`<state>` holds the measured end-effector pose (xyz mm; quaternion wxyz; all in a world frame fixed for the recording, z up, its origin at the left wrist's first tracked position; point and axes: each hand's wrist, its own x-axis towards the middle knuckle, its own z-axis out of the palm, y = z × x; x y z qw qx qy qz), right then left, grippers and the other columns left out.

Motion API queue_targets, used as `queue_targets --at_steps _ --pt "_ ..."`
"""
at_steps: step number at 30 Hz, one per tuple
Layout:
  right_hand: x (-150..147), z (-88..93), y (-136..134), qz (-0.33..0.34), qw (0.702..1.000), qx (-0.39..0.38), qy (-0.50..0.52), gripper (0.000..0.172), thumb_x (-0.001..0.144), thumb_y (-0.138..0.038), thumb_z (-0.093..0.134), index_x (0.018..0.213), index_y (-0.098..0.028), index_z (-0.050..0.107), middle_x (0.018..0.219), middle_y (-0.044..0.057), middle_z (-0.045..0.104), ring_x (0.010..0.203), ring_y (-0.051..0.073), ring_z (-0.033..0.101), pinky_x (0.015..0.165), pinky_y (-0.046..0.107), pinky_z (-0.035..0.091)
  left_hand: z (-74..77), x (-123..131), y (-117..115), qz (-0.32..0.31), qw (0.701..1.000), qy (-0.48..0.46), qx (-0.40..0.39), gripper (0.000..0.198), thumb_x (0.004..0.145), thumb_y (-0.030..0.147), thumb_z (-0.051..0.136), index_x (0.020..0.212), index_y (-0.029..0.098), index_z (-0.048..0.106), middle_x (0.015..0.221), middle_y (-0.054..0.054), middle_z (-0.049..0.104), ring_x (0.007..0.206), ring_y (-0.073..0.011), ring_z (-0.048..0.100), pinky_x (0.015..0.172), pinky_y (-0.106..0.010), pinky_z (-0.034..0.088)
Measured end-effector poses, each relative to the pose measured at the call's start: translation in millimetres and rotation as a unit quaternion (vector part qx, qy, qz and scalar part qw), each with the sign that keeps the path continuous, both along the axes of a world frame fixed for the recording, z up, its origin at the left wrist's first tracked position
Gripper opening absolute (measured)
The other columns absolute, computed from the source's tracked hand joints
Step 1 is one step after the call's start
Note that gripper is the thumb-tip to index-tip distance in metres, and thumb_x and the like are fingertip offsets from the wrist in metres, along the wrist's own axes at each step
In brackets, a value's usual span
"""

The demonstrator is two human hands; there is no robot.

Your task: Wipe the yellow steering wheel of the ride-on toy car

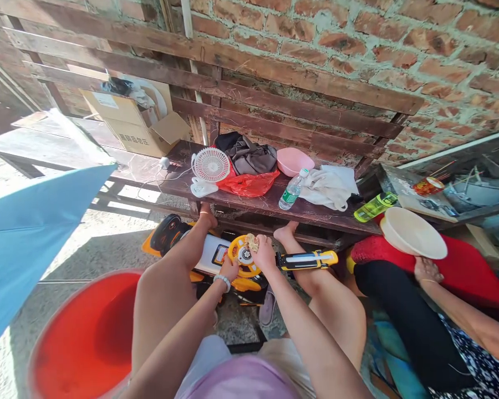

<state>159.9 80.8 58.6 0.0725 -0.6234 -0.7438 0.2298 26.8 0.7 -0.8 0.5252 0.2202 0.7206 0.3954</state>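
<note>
Between my knees stands a yellow, white and black ride-on toy (208,254) with a round yellow steering wheel (244,269). My left hand (229,269), a beaded bracelet at its wrist, is at the wheel's left lower edge with its fingers curled; what it holds is too small to make out. My right hand (264,254) is closed on a small tan, crumbly-looking piece (251,243) over the wheel's upper right. A yellow and black arm of the toy (310,260) extends to the right, beside my right hand.
A wooden bench (166,185) ahead holds a white fan (211,164), a red bag (249,184), a pink basin (295,160), a bottle (293,189) and a cardboard box (128,124). A red tub (83,338) stands left. At right, another person's hand (427,271) touches a cream bowl (413,233).
</note>
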Motion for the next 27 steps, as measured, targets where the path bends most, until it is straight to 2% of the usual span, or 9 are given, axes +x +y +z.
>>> queue_targets --at_steps 3,7,11,15,18,21,24,27 --pt "6 -7.8 -29 -0.028 0.999 0.031 0.009 0.044 0.092 -0.020 0.067 0.134 -0.022 0.055 0.129 0.013 0.056 0.115 0.027 0.062 0.099 0.036 0.051 3.9 2 3 -0.017 0.997 -0.018 -0.074 0.039 0.108 0.040 0.051 0.138 0.016 0.047 0.077 -0.007 0.074 0.060 -0.0246 0.074 0.062 -0.040 0.065" --pt "16 -5.6 -65 0.000 0.999 0.026 -0.018 0.050 0.089 -0.015 0.067 0.136 -0.023 0.057 0.137 0.014 0.055 0.118 0.028 0.062 0.102 0.037 0.051 2.4 8 2 -0.005 0.994 -0.053 -0.098 0.038 0.111 0.037 0.042 0.145 0.019 0.040 0.079 -0.004 0.074 0.051 -0.0188 0.069 0.060 -0.034 0.063" --pt "16 9.7 -94 0.080 0.993 0.029 -0.083 0.048 0.087 -0.009 0.067 0.131 -0.027 0.063 0.139 0.013 0.056 0.124 0.031 0.059 0.097 0.037 0.052 -5.3 8 -1 0.045 0.988 -0.116 -0.087 0.043 0.107 0.040 0.053 0.145 0.021 0.047 0.084 -0.004 0.076 0.057 -0.0204 0.072 0.063 -0.035 0.062" --pt "5 19.4 -116 0.157 0.981 0.031 -0.106 0.043 0.088 -0.005 0.064 0.125 -0.026 0.066 0.131 0.013 0.060 0.118 0.032 0.059 0.097 0.041 0.051 -7.2 4 -2 0.100 0.977 -0.187 -0.017 0.035 0.102 0.038 0.065 0.130 0.018 0.060 0.092 -0.007 0.078 0.073 -0.0201 0.076 0.072 -0.032 0.063" --pt "4 15.5 -125 0.203 0.977 0.035 -0.059 0.048 0.085 -0.008 0.069 0.129 -0.026 0.065 0.134 0.012 0.059 0.121 0.031 0.057 0.103 0.042 0.050 -3.8 1 -3 0.109 0.964 -0.239 0.031 0.022 0.099 0.030 0.067 0.116 0.016 0.066 0.092 -0.009 0.080 0.081 -0.0193 0.077 0.081 -0.031 0.063" --pt "13 8.0 -124 0.225 0.973 0.040 -0.041 0.055 0.082 -0.007 0.071 0.133 -0.026 0.064 0.142 0.012 0.056 0.127 0.031 0.055 0.106 0.041 0.048 -0.8 1 -6 0.104 0.959 -0.260 0.035 0.021 0.097 0.028 0.069 0.114 0.016 0.067 0.092 -0.009 0.080 0.083 -0.0197 0.077 0.084 -0.032 0.063" --pt "23 6.3 -117 0.208 0.975 0.034 -0.069 0.053 0.084 -0.007 0.069 0.133 -0.026 0.064 0.138 0.012 0.058 0.122 0.031 0.058 0.103 0.040 0.050 1.6 3 -10 0.101 0.959 -0.263 0.023 0.026 0.098 0.031 0.067 0.120 0.017 0.065 0.092 -0.007 0.079 0.084 -0.0205 0.077 0.084 -0.034 0.064" --pt "27 12.2 -105 0.174 0.980 0.019 -0.099 0.050 0.086 -0.009 0.068 0.133 -0.026 0.064 0.129 0.012 0.061 0.118 0.030 0.059 0.098 0.038 0.051 6.0 5 -13 0.086 0.964 -0.252 -0.002 0.027 0.101 0.034 0.062 0.125 0.021 0.063 0.086 -0.003 0.077 0.074 -0.0196 0.074 0.080 -0.036 0.064"
